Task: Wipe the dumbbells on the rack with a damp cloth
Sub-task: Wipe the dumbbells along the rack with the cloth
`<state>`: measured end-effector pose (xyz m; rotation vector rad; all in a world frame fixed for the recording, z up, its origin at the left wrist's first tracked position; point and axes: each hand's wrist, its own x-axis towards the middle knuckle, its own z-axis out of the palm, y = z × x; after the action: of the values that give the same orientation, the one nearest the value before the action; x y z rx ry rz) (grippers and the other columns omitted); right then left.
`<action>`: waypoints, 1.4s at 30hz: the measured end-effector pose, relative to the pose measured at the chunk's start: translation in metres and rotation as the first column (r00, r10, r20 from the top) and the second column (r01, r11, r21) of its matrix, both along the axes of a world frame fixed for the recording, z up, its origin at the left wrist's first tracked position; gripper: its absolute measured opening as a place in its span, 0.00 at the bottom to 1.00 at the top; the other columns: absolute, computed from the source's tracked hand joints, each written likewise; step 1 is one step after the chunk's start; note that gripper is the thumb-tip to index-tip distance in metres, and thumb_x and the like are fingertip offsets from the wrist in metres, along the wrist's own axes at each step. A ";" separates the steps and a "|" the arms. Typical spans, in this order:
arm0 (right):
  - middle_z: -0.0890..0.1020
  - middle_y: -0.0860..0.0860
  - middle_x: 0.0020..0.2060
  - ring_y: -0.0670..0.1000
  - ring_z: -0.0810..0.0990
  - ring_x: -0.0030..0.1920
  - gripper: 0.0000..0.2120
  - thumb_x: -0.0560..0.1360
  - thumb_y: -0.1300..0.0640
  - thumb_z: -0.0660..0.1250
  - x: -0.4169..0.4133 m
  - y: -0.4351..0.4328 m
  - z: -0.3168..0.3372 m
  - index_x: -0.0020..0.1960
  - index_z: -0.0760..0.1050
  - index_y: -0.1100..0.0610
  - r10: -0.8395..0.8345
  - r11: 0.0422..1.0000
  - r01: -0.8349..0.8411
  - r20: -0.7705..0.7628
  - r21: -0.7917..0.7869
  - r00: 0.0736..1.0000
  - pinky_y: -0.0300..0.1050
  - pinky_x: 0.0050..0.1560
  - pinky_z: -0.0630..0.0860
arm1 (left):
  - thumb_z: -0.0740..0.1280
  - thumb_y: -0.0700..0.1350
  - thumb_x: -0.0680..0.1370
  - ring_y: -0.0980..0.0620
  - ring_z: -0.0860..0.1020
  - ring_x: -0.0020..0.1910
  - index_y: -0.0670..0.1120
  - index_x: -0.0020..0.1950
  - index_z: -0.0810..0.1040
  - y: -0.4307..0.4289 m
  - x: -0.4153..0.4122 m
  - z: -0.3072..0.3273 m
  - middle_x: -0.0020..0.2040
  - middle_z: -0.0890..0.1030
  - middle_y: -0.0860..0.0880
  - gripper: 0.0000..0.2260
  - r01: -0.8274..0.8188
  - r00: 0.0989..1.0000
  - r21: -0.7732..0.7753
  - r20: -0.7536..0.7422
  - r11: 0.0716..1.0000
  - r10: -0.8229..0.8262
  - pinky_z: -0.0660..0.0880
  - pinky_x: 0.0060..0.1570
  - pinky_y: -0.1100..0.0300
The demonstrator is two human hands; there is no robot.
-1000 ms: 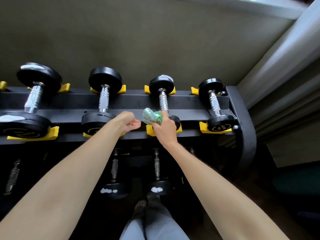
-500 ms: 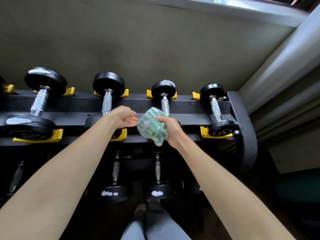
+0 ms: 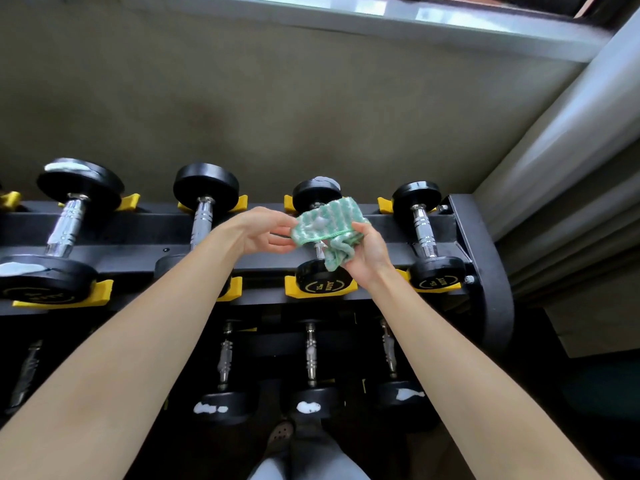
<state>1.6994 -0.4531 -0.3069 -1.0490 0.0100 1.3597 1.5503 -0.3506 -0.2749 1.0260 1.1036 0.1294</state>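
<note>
A: Head view. Hands?

B: Both raised in front of the rack (image 3: 485, 271). Left hand (image 3: 258, 233) pinches the left edge of the cloth (image 3: 327, 225), thumb on top, fingers (image 3: 280, 242) underneath. Right hand (image 3: 369, 252) grips the right edge, fingers curled round it.

A: Cloth position?

B: Green and white striped, stretched flat between the two sets of fingers, with a bunched tail hanging below the right thumb. It's held in front of the third dumbbell (image 3: 317, 282) and covers most of that handle. Can't tell if it touches the metal.

A: Other dumbbells?

B: Top row. Second dumbbell (image 3: 206, 183) is just left of the left fingers, its near head hidden by the forearm. Fourth dumbbell (image 3: 424, 230) is just right of the right hand, apart from it. First dumbbell (image 3: 65, 230) is far left of both hands, with pale smears on both heads. All sit in yellow cradles (image 3: 320, 289).

A: Below?

B: Lower dumbbells (image 3: 310, 362) are under the wrists, with white patches on the near heads. A shoe (image 3: 282, 433) is under those.

A: Background?

B: Wall (image 3: 277, 98) beyond the fingers, curtain (image 3: 571, 133) to the right.
</note>
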 end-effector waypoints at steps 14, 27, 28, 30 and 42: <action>0.79 0.56 0.46 0.53 0.76 0.44 0.15 0.78 0.60 0.51 0.021 0.019 -0.006 0.58 0.74 0.60 0.021 1.000 -0.022 0.156 0.003 0.988 0.45 0.43 0.73 | 0.59 0.36 0.77 0.53 0.77 0.32 0.43 0.53 0.80 0.009 0.069 0.028 0.37 0.80 0.46 0.11 0.261 0.964 0.408 -0.150 0.875 -0.218 0.77 0.37 0.64; 0.80 0.58 0.55 0.55 0.78 0.53 0.16 0.77 0.59 0.64 0.056 0.036 -0.029 0.63 0.73 0.60 0.127 0.992 -0.120 0.212 -0.048 0.969 0.51 0.56 0.74 | 0.57 0.35 0.77 0.55 0.74 0.34 0.49 0.50 0.80 0.035 0.079 0.010 0.41 0.78 0.49 0.15 0.148 0.983 0.481 -0.170 0.864 -0.074 0.70 0.35 0.65; 0.80 0.57 0.51 0.55 0.78 0.50 0.14 0.75 0.61 0.66 0.059 0.039 -0.031 0.61 0.74 0.60 0.147 0.988 -0.120 0.340 -0.099 0.929 0.50 0.52 0.75 | 0.58 0.35 0.77 0.56 0.74 0.34 0.48 0.50 0.79 0.039 0.075 0.004 0.41 0.78 0.50 0.13 0.079 0.986 0.478 -0.166 0.875 0.002 0.70 0.35 0.66; 0.80 0.54 0.45 0.51 0.78 0.45 0.12 0.73 0.64 0.67 0.062 0.046 -0.033 0.57 0.75 0.59 0.203 0.978 -0.135 0.568 -0.159 0.798 0.43 0.45 0.75 | 0.58 0.35 0.77 0.56 0.74 0.33 0.46 0.50 0.78 0.045 0.067 -0.011 0.40 0.77 0.50 0.12 -0.010 0.976 0.446 -0.189 0.895 0.106 0.70 0.33 0.67; 0.78 0.53 0.58 0.55 0.72 0.57 0.17 0.70 0.63 0.72 0.046 0.078 -0.059 0.58 0.79 0.58 0.304 0.784 -0.511 0.936 -0.352 -0.180 0.43 0.59 0.66 | 0.57 0.38 0.79 0.54 0.74 0.33 0.42 0.52 0.76 0.046 0.056 -0.066 0.43 0.77 0.45 0.09 -0.153 0.918 0.300 -0.310 0.942 0.247 0.71 0.33 0.65</action>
<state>1.7449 -0.3751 -0.3658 -1.8008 -1.7488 0.7260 1.6059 -0.3047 -0.3413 1.2051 1.5449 0.2816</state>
